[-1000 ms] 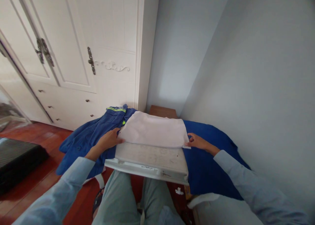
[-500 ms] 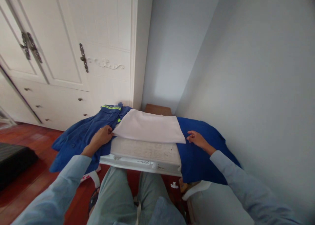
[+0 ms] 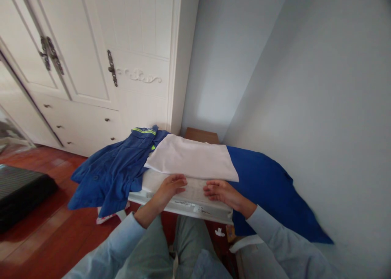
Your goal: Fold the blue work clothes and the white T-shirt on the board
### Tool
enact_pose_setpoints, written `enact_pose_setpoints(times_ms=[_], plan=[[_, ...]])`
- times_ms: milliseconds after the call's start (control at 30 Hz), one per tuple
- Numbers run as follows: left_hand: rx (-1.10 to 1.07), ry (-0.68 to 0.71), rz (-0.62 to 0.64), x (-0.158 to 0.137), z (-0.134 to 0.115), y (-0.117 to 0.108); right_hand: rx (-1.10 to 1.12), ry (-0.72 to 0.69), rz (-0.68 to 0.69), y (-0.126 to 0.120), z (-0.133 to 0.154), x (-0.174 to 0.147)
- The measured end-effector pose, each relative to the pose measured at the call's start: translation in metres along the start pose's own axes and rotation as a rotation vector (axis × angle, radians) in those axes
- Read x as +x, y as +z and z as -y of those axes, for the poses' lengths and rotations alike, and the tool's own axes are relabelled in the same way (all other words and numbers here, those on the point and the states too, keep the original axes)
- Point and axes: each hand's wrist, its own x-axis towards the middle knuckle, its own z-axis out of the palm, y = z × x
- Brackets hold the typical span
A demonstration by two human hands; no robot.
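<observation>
A pale pinkish-white cloth (image 3: 195, 157) lies flat across a white bench-like surface (image 3: 195, 209) with a worn front edge. My left hand (image 3: 172, 186) is just below the cloth's near edge, fingers loosely curved and apart, holding nothing. Facing it, my right hand (image 3: 220, 191) is also open over the bare strip of the surface, fingers pointing left. To the left of the cloth a crumpled blue garment (image 3: 119, 169) with yellow-green stripes hangs over the end. A smooth blue cloth (image 3: 265, 185) drapes over the right end.
A white wardrobe (image 3: 137, 34) with dark handles stands behind to the left. Grey walls (image 3: 320, 87) close off the right. A brown wooden box (image 3: 201, 135) sits in the corner. On the red floor are a black ridged case (image 3: 24, 193) and a white scrap (image 3: 219, 232).
Both hands have come away from the pale cloth's two near corners and moved inward, toward each other, in front of its near edge. The camera view has shifted slightly left.
</observation>
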Motion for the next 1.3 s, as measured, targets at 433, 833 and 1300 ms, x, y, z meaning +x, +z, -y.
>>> enact_pose_setpoints(times_ms=[433,833,1300], plan=[[0.179,0.339,-0.165,0.016,0.010,0.004,-0.150,-0.463,-0.259,0.072,-0.044,0.029],[0.352,0.368,-0.125,0.012,0.016,0.007,-0.268,-0.599,-0.326,0.081,-0.041,0.034],[0.437,0.383,-0.080,0.010,0.016,0.007,-0.277,-0.540,-0.250,0.073,-0.041,0.031]])
